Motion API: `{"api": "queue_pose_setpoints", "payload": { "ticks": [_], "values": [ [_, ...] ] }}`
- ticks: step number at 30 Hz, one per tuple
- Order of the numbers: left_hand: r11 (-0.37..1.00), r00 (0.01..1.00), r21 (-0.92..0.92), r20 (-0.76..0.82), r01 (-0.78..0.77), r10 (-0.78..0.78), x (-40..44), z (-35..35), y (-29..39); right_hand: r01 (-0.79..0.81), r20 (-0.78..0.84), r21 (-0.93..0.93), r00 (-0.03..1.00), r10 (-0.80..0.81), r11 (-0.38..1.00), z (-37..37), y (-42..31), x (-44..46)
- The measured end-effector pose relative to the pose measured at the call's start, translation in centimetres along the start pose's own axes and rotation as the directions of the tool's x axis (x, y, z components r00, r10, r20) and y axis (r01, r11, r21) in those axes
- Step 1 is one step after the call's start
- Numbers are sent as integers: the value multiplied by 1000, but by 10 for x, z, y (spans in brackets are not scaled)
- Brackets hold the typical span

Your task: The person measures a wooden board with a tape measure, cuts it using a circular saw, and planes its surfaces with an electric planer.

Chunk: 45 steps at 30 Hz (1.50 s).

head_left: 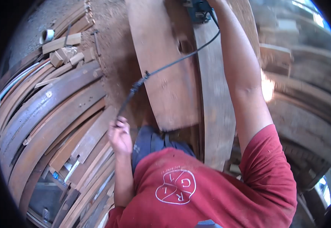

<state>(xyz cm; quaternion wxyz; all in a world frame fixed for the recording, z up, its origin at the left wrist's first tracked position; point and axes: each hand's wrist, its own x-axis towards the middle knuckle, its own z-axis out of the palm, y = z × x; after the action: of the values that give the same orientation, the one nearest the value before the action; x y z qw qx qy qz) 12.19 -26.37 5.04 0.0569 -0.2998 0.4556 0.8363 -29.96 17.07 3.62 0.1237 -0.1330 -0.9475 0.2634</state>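
My left hand [120, 136] is closed around a dark power cord [177, 60], holding it out to the left of the boards. A knotted or taped lump [137, 86] shows partway along the cord. From there it runs up to a teal corded power tool [200, 12], which looks like an electric planer, at the top edge. My right hand [215, 3] is at the tool's back end, gripping it, with most fingers cut off by the frame. Under the tool lies a long greyish plank [215, 91]. To its left is a wide brown board [169, 76].
Stacked timber [55, 102] fills the left side. Wood offcuts [64, 53], a roll of tape [46, 36] and a hammer-like tool [96, 41] lie at the upper left. More stacked beams [302, 87] stand on the right. Bare dirt ground [110, 22] shows beyond.
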Motion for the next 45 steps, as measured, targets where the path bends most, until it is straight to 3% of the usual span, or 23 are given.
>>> {"api": "queue_pose_setpoints", "payload": {
  "ticks": [2,3,5,6,7,8,9,12,14,16,18,19,21,22,25,27,36,38,40,42,43,45],
  "values": [
    [983,985,64,8,-172,172,-6,-31,4,-44,5,28,999,44,999,-26,1,-82],
    [985,988,80,26,-154,152,-12,-42,7,-56,-4,30,998,56,998,-41,1,-124],
    [904,933,247,6,-349,359,-25,-57,11,-71,-21,9,997,71,997,-72,8,-216],
    [902,932,243,29,-358,362,-33,-61,10,-93,-19,7,995,93,996,-89,12,-266],
    [852,903,309,70,-424,424,-43,-65,8,-279,192,55,945,264,959,-121,0,-314],
    [791,868,370,112,-488,483,-55,-68,7,-197,91,141,978,185,970,-129,12,-366],
    [787,875,389,141,-479,463,-67,-73,1,-220,75,113,974,212,969,-149,13,-420],
    [549,844,643,359,-534,399,-118,-58,-16,-328,92,115,943,319,938,-208,16,-582],
    [405,808,699,504,-590,306,-155,-47,-34,-394,122,96,916,382,914,-245,24,-690],
    [270,649,594,728,-758,219,-185,-36,-53,-469,158,102,878,452,877,-281,30,-784],
    [321,596,564,803,-761,3,-206,-36,-69,-527,172,105,845,507,843,-307,30,-856],
    [319,596,562,803,-764,13,-214,-35,-76,-562,179,113,823,539,820,-315,30,-877],
    [353,507,519,852,-779,-134,-225,-34,-84,-573,178,113,815,551,811,-318,27,-881],
    [349,508,517,852,-781,-124,-227,-35,-83,-595,175,111,800,574,796,-318,24,-878],
    [406,550,547,826,-732,-123,-221,-33,-77,-535,153,116,842,517,837,-305,27,-836],
    [477,641,594,763,-648,-79,-209,-34,-71,-500,141,107,863,485,859,-292,24,-789],
    [661,803,596,596,-456,17,-147,-23,-31,-391,82,33,918,387,920,-187,0,-505],
    [732,860,600,509,-321,-39,-127,-19,-24,-384,80,20,921,381,923,-168,-10,-438],
    [756,860,579,508,-304,-44,-103,-17,-23,-385,83,2,920,384,923,-145,-12,-374],
    [760,854,610,499,-224,-148,-79,-9,-21,-359,57,-18,931,360,933,-120,-13,-308],
    [772,863,628,438,-96,-250,-72,0,-14,-357,46,-7,933,357,934,-109,-17,-276],
    [758,822,633,510,-158,-255,-43,8,-12,-333,37,-22,942,334,943,-92,-25,-214]
  ]
}}
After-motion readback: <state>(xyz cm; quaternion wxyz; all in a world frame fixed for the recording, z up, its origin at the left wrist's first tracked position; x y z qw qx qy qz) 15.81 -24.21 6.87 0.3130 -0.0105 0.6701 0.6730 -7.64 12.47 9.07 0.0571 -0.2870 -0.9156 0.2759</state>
